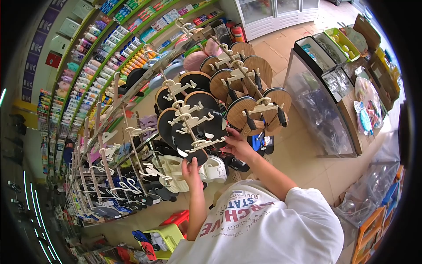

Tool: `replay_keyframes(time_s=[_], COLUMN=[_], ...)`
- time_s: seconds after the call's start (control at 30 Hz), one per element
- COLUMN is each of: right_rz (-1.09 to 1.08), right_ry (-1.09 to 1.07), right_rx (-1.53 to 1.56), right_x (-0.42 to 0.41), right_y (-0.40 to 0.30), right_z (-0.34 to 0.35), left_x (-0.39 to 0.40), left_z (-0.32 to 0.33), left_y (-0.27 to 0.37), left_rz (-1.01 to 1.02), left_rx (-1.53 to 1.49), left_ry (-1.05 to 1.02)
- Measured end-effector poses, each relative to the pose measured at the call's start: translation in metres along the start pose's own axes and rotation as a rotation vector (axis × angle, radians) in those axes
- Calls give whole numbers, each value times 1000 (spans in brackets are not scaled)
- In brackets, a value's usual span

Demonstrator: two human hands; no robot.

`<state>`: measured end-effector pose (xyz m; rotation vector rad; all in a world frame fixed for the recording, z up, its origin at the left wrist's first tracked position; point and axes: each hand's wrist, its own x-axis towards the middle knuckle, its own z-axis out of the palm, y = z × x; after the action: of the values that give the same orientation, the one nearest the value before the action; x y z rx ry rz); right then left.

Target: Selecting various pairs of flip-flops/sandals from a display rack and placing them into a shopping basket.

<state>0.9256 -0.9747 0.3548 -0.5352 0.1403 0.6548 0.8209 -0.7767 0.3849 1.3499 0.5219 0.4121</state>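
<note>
A pair of black flip-flops point(197, 155) hangs at the front of a metal display arm with cream plastic hangers point(201, 144). My left hand point(193, 173) is at the near end of the front sandal, with fingertips on its edge. My right hand point(235, 142) touches the right side of the same black footwear, its fingers partly hidden behind it. More black flip-flops point(197, 82) hang behind on the same arm. On the arm to the right hang wood-patterned sandals point(242, 110) with black straps. White slides point(214, 168) are below my hands.
A glass counter point(316, 109) with boxes on top stands to the right. Rows of empty hangers point(127, 184) and dark slippers are at the left. Shelves of bottles point(95, 62) line the back left. A green stool point(169, 239) holding slippers stands below left.
</note>
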Motion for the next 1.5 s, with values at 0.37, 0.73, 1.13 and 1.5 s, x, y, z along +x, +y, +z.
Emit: replay_keyframes(time_s=[0.37,0.73,1.13,1.5], right_rz=[-100,-159,-135,-44], right_ry=[-69,-129,-97,-79], right_rx=[54,45,135,99], right_x=[21,29,17,5], right_y=[13,7,17,26], right_z=[-15,-6,4,0], left_x=[3,1,0,-1], left_z=[-2,0,1,3], left_y=[-2,0,-2,-1], left_rz=[27,25,19,-4], left_rx=[24,4,-13,-39], left_ry=[31,55,46,45])
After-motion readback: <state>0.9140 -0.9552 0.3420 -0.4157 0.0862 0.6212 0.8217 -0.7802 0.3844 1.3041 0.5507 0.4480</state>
